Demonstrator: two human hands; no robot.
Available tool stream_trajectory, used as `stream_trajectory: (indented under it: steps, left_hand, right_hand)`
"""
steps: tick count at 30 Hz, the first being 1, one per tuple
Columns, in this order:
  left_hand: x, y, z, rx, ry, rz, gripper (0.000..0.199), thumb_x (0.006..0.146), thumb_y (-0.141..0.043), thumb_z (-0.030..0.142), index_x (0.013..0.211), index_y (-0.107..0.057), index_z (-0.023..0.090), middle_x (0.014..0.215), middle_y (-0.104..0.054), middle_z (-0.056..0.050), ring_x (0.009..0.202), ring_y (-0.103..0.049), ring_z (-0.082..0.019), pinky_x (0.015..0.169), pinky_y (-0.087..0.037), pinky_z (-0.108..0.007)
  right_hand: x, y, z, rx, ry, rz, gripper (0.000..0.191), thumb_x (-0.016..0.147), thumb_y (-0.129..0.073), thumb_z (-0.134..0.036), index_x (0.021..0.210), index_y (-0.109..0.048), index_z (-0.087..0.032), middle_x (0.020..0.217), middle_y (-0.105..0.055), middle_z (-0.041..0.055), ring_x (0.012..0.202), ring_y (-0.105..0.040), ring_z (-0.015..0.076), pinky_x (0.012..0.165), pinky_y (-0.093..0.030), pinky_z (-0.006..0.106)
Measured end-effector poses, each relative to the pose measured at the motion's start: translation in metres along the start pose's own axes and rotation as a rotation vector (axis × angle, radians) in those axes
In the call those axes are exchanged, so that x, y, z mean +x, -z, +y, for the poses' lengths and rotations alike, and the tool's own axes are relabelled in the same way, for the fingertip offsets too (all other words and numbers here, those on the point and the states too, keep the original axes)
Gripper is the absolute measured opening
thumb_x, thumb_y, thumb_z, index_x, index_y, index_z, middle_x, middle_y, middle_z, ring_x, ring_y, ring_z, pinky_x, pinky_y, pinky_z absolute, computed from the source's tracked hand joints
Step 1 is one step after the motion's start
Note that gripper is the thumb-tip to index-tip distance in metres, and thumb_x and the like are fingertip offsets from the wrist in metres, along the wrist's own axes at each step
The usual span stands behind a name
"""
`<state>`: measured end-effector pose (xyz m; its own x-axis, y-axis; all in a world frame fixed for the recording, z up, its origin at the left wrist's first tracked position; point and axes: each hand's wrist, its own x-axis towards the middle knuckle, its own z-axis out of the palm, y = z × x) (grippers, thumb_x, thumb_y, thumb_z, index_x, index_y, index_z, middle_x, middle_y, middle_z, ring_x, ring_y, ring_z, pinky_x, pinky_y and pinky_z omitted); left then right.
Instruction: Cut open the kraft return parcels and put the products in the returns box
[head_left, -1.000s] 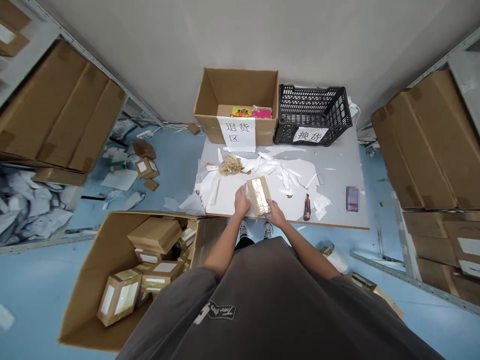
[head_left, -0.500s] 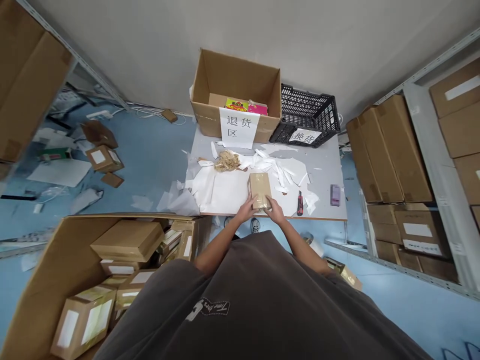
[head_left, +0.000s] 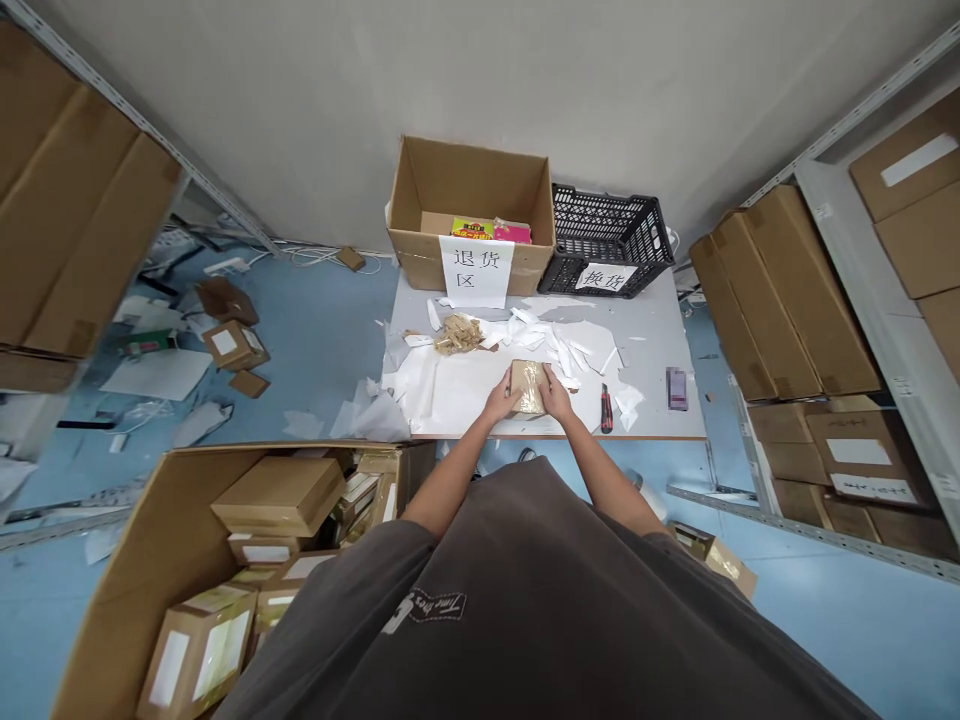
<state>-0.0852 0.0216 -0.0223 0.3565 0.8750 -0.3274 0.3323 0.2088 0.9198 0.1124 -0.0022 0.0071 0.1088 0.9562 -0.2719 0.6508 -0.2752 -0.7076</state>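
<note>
A small taped cardboard box (head_left: 529, 388) is held between both hands over the front part of the table (head_left: 652, 345). My left hand (head_left: 501, 396) grips its left side, and my right hand (head_left: 556, 394) grips its right side. Torn white paper (head_left: 461, 385) lies under and around the box. Crumpled brown tape (head_left: 457, 334) rests behind it to the left. To the right is a red and black box cutter (head_left: 606, 408), lying near the table's front edge.
An open carton (head_left: 420, 262) with colourful packs stands at the back, beside a black crate (head_left: 606, 245). A phone (head_left: 676, 388) lies at the right. Parcels fill a large carton (head_left: 112, 590) at lower left. Shelving (head_left: 862, 250) with boxes stands on the right.
The hands have shifted up along the sides of the small box, and its visible face looks shorter. The camera view has also moved slightly.
</note>
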Motion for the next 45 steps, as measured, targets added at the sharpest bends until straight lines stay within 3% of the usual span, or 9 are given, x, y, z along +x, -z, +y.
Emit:
stream_trajectory:
  steps: [7,11,15,19,25,32,37,41,45]
  left_hand:
    - [-0.041,0.006,-0.011,0.274,-0.201,-0.009,0.089,0.099,-0.074,0.048,0.175,-0.037,0.020,0.182,-0.035,-0.015,0.170,-0.030,-0.032,0.135,-0.035,-0.047]
    - [-0.057,0.001,-0.007,0.268,-0.158,-0.041,0.082,0.094,-0.078,0.036,0.171,-0.047,0.028,0.175,-0.048,-0.007,0.162,-0.046,-0.031,0.129,-0.045,-0.046]
    - [-0.042,0.004,0.011,0.181,-0.065,0.118,0.063,0.100,-0.073,0.039,0.161,-0.060,0.032,0.148,-0.075,-0.005,0.134,-0.073,-0.028,0.116,-0.057,-0.040]
    - [-0.016,0.005,0.020,0.156,0.010,0.251,0.067,0.107,-0.064,0.043,0.170,-0.049,0.025,0.136,-0.081,-0.008,0.131,-0.074,-0.026,0.114,-0.056,-0.040]
    - [-0.002,-0.032,0.002,0.238,0.051,-0.001,0.098,0.095,-0.072,0.029,0.179,-0.023,0.016,0.177,-0.042,-0.018,0.158,-0.051,-0.032,0.128,-0.045,-0.045]
    - [-0.040,-0.049,-0.020,0.296,-0.015,0.147,0.093,0.099,-0.068,0.036,0.180,-0.023,0.024,0.187,-0.016,-0.016,0.169,-0.032,-0.036,0.130,-0.043,-0.051]
    - [-0.080,-0.060,-0.043,0.202,-0.065,-0.119,0.116,0.078,-0.089,0.040,0.178,-0.032,0.027,0.180,-0.038,-0.011,0.166,-0.039,-0.036,0.132,-0.042,-0.050]
    - [-0.083,-0.060,-0.033,0.165,0.048,-0.033,0.088,0.089,-0.076,0.039,0.171,-0.045,0.041,0.152,-0.072,-0.001,0.137,-0.071,-0.032,0.119,-0.056,-0.048]
    - [-0.065,-0.038,-0.005,0.181,0.048,0.144,0.066,0.099,-0.064,0.045,0.164,-0.055,0.039,0.139,-0.079,-0.002,0.125,-0.078,-0.031,0.113,-0.059,-0.047]
  right_hand:
    - [-0.050,0.007,0.033,0.088,0.097,-0.051,0.077,0.101,-0.059,-0.047,0.172,-0.042,-0.027,0.171,-0.048,0.0150,0.142,-0.062,0.0323,0.111,-0.059,0.051]
    - [-0.069,0.002,0.038,0.079,0.160,-0.129,0.074,0.096,-0.063,-0.036,0.168,-0.050,-0.028,0.170,-0.053,0.0106,0.161,-0.045,0.0312,0.123,-0.050,0.054]
    - [-0.049,0.021,0.023,0.098,0.126,0.013,0.064,0.107,-0.049,-0.042,0.169,-0.050,-0.027,0.161,-0.062,0.0112,0.141,-0.065,0.0307,0.118,-0.055,0.052]
    - [-0.009,0.037,0.011,0.012,0.113,0.016,0.066,0.109,-0.047,-0.042,0.173,-0.043,-0.026,0.155,-0.068,0.0099,0.128,-0.073,0.0299,0.118,-0.055,0.051]
    - [0.009,0.016,0.032,-0.068,-0.003,-0.199,0.087,0.090,-0.059,-0.021,0.174,-0.039,-0.016,0.167,-0.057,0.0141,0.147,-0.061,0.0327,0.127,-0.046,0.051]
    - [-0.033,0.020,0.080,0.004,0.066,-0.216,0.090,0.085,-0.063,-0.023,0.173,-0.042,-0.018,0.170,-0.051,0.0180,0.152,-0.056,0.0333,0.122,-0.051,0.056]
    - [-0.080,0.000,0.107,0.041,0.179,-0.288,0.096,0.077,-0.068,-0.021,0.170,-0.047,-0.029,0.168,-0.054,0.0132,0.158,-0.050,0.0340,0.129,-0.042,0.061]
    - [-0.082,-0.001,0.101,0.044,0.180,-0.140,0.077,0.089,-0.059,-0.030,0.166,-0.053,-0.037,0.161,-0.063,0.0071,0.155,-0.054,0.0349,0.128,-0.043,0.064]
    - [-0.049,0.027,0.072,0.083,0.225,-0.056,0.066,0.101,-0.050,-0.041,0.167,-0.051,-0.040,0.160,-0.065,0.0043,0.136,-0.071,0.0338,0.121,-0.053,0.060]
